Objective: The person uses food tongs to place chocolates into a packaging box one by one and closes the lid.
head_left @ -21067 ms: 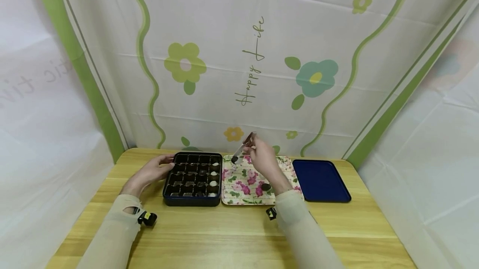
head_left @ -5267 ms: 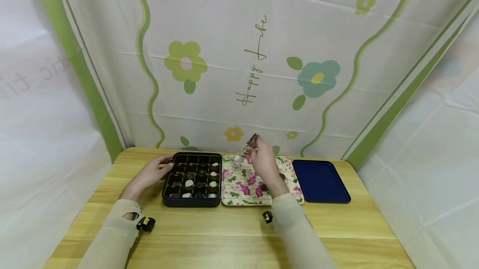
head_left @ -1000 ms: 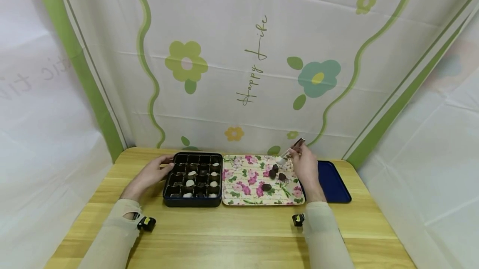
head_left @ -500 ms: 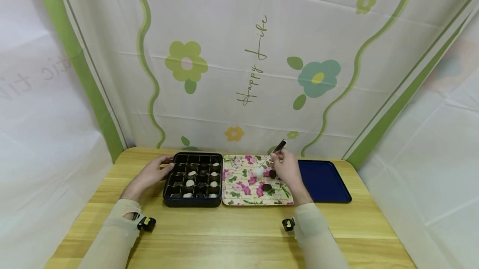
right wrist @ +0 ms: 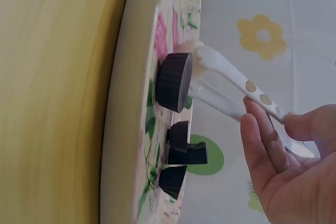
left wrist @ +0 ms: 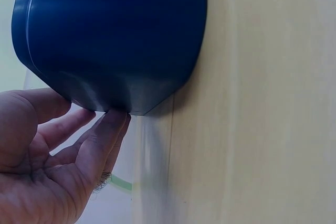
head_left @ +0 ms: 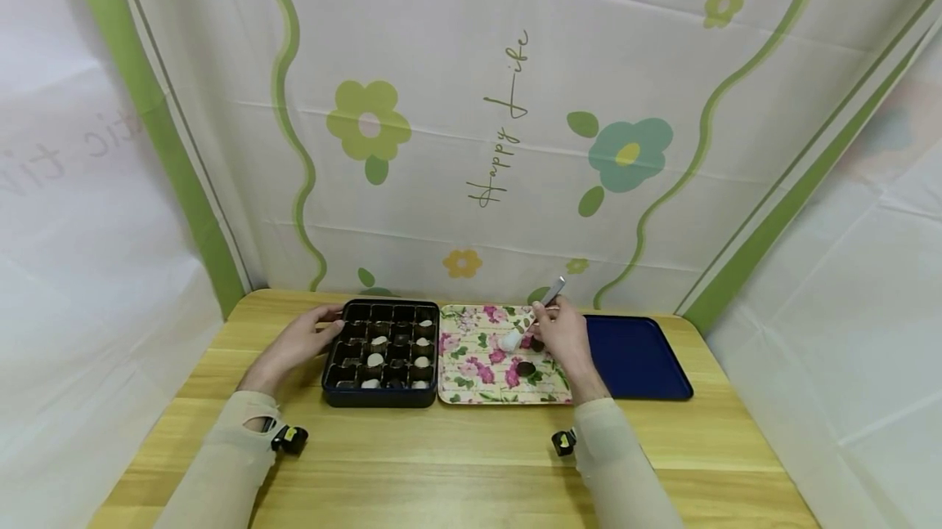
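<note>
My left hand (head_left: 298,342) rests its fingertips against the left side of a dark blue box (head_left: 379,399). The box has a dark divided insert with white chocolates (head_left: 375,360) and dark ones in some compartments. My right hand (head_left: 567,338) pinches tongs (right wrist: 252,88) with white paw-shaped tips, angled down over a floral tray (head_left: 455,395). A pale lump (right wrist: 187,51) shows at the tips in the right wrist view, partly hidden by a dark chocolate (right wrist: 175,82). Other dark chocolates (right wrist: 178,136) stand further along the tray, mostly hidden behind my right hand in the head view.
A shallow dark blue lid or tray (head_left: 639,357) lies right of the floral tray, partly behind my right wrist. All three stand in a row near the back of the wooden table (head_left: 441,472). A printed curtain (head_left: 441,210) hangs close behind.
Over the last second the tongs have moved left and lower across the floral tray. Since the earliest frames, white chocolates have appeared in more compartments of the box. My left hand stays put.
</note>
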A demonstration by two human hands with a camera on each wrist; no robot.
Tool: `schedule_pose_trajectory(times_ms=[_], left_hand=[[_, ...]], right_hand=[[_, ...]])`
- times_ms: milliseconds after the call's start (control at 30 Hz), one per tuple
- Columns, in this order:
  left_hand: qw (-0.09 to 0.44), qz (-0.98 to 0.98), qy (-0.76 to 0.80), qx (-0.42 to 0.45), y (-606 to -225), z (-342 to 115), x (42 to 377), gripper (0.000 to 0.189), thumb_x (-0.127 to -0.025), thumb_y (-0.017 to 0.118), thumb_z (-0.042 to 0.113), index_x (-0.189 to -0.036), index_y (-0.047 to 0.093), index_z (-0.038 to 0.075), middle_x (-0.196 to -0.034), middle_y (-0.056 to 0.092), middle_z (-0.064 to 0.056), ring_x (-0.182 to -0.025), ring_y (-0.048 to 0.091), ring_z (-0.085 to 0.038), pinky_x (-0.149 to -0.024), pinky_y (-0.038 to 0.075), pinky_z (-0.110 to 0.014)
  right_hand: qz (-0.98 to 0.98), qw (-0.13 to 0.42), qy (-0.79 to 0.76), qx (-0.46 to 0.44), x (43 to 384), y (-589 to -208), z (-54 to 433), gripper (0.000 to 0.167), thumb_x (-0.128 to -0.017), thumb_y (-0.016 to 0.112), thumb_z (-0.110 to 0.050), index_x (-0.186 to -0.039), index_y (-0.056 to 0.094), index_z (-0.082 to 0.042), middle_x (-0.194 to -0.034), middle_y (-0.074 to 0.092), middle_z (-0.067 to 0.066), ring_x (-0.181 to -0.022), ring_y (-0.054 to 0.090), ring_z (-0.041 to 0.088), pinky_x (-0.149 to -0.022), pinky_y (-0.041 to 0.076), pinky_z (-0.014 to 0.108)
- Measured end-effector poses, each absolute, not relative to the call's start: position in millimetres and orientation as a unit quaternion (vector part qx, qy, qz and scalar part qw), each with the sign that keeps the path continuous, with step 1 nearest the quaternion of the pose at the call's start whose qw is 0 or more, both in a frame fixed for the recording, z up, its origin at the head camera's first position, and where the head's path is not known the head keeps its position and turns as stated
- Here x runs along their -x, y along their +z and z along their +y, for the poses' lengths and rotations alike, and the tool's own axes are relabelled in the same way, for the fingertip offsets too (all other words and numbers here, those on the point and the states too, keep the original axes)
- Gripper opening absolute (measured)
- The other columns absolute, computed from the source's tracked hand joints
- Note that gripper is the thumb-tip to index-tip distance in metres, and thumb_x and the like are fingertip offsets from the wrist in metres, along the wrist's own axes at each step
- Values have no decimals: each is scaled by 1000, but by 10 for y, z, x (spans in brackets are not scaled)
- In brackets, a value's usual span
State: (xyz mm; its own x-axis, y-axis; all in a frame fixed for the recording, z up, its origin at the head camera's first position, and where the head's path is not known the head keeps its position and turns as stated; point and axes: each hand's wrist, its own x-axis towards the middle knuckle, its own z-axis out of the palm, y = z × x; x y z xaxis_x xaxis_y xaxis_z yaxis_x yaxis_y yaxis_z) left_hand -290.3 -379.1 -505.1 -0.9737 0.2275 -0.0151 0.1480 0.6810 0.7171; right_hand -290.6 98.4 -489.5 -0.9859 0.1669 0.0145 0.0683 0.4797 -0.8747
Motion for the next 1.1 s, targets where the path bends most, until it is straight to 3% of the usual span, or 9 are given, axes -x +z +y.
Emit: schedule_pose_trajectory(times_ms=[67,133,267,333,567,733,900,1033,1100], left_hand=[[53,915,386,-102,-5049,-3791,2902,57,-126,56,23,-172,48,-10,-167,57,-43,-154,54,-69,-125,52,-80],[54,915,387,-101,-5047,-3791,2899,57,-126,56,22,-172,47,-11,-167,57,-43,-155,54,-69,-125,52,-80],[57,915,387,-100,-5053,-3793,2904,57,-126,55,22,-173,46,-11,-167,56,-43,-155,53,-69,-125,53,-79],[59,914,389,-97,-5056,-3789,2908,58,-127,55,22,-173,45,-10,-168,55,-43,-155,53,-68,-125,53,-79],[58,914,391,-95,-5056,-3780,2902,58,-126,56,23,-174,45,-10,-167,56,-42,-156,52,-69,-126,52,-79],[58,913,392,-96,-5052,-3777,2905,59,-126,56,24,-174,46,-9,-168,56,-42,-157,52,-68,-127,51,-79],[57,915,386,-100,-5054,-3782,2911,59,-127,55,24,-174,45,-10,-167,56,-43,-156,52,-69,-126,51,-80],[57,916,386,-99,-5052,-3783,2907,58,-126,56,23,-173,45,-10,-166,57,-43,-155,53,-69,-125,52,-79],[58,916,384,-98,-5049,-3780,2905,58,-126,55,23,-173,45,-10,-166,57,-43,-155,53,-69,-125,53,-79]], right_hand=[[-866,47,496,46,2896,-4894,1012,43,-126,60,-28,-156,61,3,-143,79,34,-114,88,44,-96,74,59],[-878,43,476,17,2892,-4897,1041,39,-126,61,-28,-153,63,0,-150,76,33,-117,87,45,-80,74,55],[-903,35,426,-41,2880,-4909,1086,24,-124,63,-29,-135,68,-8,-155,74,29,-119,86,46,-52,54,40],[-912,36,403,-59,2872,-4920,1089,19,-123,65,-28,-130,69,-11,-149,78,26,-118,86,45,-52,49,35],[-930,58,349,-99,2876,-4971,1022,16,-120,70,-24,-126,72,-10,-129,83,18,-109,89,39,-65,60,34],[-945,86,303,-92,2887,-4981,964,13,-118,73,-24,-119,73,-11,-117,85,14,-94,88,30,-62,58,31],[-948,83,297,-76,2874,-4907,876,12,-121,68,-19,-125,73,-9,-110,85,17,-73,77,20,-54,48,28],[-945,101,298,-86,2872,-4814,757,14,-122,67,-17,-126,73,-5,-97,82,18,-55,59,17,-50,40,27],[-942,116,300,-99,2880,-4762,677,14,-121,68,-17,-124,75,-5,-98,82,17,-55,57,13,-50,40,26]])
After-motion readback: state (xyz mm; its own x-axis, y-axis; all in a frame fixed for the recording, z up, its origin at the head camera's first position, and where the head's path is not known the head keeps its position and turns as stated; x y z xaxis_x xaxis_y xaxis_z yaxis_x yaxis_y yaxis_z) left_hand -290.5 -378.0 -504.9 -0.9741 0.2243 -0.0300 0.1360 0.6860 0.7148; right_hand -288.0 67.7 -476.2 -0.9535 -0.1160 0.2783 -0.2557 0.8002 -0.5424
